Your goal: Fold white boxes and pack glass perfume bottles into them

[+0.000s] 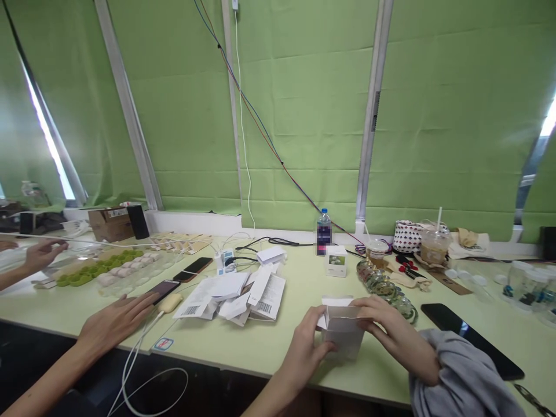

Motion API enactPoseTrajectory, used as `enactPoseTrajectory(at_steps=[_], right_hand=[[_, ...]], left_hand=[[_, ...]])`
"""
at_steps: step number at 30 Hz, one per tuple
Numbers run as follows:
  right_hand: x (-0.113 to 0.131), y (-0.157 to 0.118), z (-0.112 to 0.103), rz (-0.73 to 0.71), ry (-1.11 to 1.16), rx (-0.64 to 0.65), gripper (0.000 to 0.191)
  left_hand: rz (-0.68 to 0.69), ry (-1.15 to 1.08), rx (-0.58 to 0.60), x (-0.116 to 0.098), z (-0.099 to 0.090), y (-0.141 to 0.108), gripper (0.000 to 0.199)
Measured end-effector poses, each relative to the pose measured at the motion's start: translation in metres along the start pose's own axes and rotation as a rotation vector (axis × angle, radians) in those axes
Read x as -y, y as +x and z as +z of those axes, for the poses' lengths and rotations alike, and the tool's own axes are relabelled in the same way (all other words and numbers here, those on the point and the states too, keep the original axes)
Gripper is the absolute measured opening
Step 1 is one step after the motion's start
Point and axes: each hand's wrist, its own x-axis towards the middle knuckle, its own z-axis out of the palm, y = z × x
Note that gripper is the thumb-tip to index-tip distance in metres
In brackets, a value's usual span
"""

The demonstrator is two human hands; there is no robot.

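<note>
A small white cardboard box stands at the table's front edge, its top flaps raised. My left hand grips its left side, thumb on the near face and fingers by the left flap. On the opposite side, my right hand pinches the upper right edge. The box's inside is mostly hidden. Behind it stands a closed white box with a plant picture on it. A row of round, clear-looking items with green in them lies just beyond my right hand. To the left is a pile of flattened white boxes.
Another person's hand rests by a phone at left; a further hand is near a green egg-tray-like holder. A bottle, drink cups, a black tablet and clear jars stand about.
</note>
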Motion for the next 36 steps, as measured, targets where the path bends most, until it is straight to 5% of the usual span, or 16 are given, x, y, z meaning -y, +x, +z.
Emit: enactPoseTrajectory(at_steps=[10, 17, 28, 32, 36], right_hand=[[-0.002, 0.002, 0.011, 0.063, 0.109, -0.076, 0.019], [-0.001, 0.001, 0.012, 0.084, -0.019, -0.094, 0.020], [0.012, 0.001, 0.004, -0.085, -0.091, 0.035, 0.020], [0.007, 0.004, 0.008, 0.011, -0.027, 0.001, 0.033], [0.004, 0.007, 0.016, 0.148, 0.005, 0.048, 0.024]], left_hand=[[-0.043, -0.115, -0.064, 0.009, -0.008, 0.005, 0.055], [0.007, -0.050, -0.065, 0.011, -0.005, 0.002, 0.054], [0.057, 0.015, -0.028, 0.012, -0.011, 0.004, 0.030], [0.043, 0.046, -0.004, 0.018, -0.014, 0.006, 0.017], [0.042, -0.021, 0.042, 0.012, -0.020, 0.006, 0.015]])
